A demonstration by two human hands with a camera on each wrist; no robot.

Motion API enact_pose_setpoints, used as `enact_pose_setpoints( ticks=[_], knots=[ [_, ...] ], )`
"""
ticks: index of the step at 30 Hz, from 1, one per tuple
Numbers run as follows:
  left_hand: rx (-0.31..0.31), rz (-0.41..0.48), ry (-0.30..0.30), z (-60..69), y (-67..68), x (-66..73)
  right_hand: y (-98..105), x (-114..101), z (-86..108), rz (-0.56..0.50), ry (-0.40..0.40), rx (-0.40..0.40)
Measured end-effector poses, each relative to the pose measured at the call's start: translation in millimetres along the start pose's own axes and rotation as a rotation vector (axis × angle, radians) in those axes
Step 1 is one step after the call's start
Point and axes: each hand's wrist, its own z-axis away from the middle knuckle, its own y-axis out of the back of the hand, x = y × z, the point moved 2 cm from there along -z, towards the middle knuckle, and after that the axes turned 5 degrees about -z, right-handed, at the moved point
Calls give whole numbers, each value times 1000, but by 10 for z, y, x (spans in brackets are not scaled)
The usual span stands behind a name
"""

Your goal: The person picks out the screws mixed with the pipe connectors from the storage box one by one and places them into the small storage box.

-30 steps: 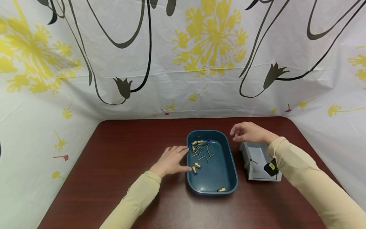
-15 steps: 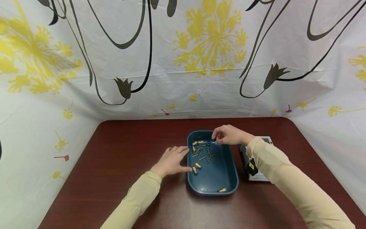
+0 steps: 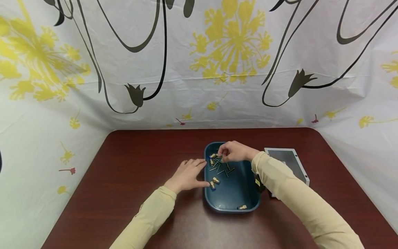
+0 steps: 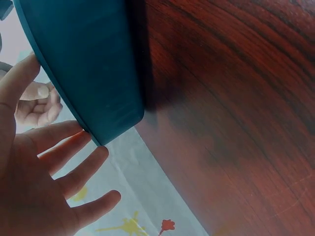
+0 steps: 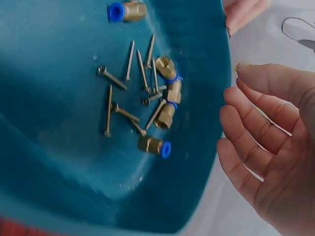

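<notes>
A blue-green tray (image 3: 239, 188) on the table holds loose screws (image 5: 109, 110) and several brass fittings with blue collars (image 5: 153, 146). My left hand (image 3: 186, 176) rests against the tray's left side, fingers spread and thumb apart. In the left wrist view, its fingertips (image 4: 102, 152) touch the tray's rim. Above the far part of the tray is my right hand (image 3: 237, 151), over the screws and fittings. The right wrist view shows its fingers (image 5: 246, 130) loosely bent, with nothing seen between them. The head view hides some fittings behind this hand.
A light grey box (image 3: 290, 160) stands right of the tray, partly hidden by the right sleeve (image 3: 289, 180). One fitting (image 3: 242, 207) lies near the tray's front edge. The brown table (image 3: 149, 155) meets a patterned cloth (image 3: 174, 79) at the back.
My right hand has moved left from above the grey box to above the far part of the tray. The left hand stays at the tray's side.
</notes>
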Motion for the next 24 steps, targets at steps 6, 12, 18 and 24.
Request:
enact_pose_setpoints(
  ticks=[6,12,18,24],
  knots=[
    [-4,-1,-8,11,3,7,-118,35,-78,-28,-10,-20],
    [-8,6,-11,13,-2,1,-230,109,-124,-50,-79,-29],
    [-21,5,3,11,-10,3,-341,249,-162,-59,-137,-43],
    [-10,5,3,15,3,10,-395,336,-159,-99,-182,-36]
  ],
)
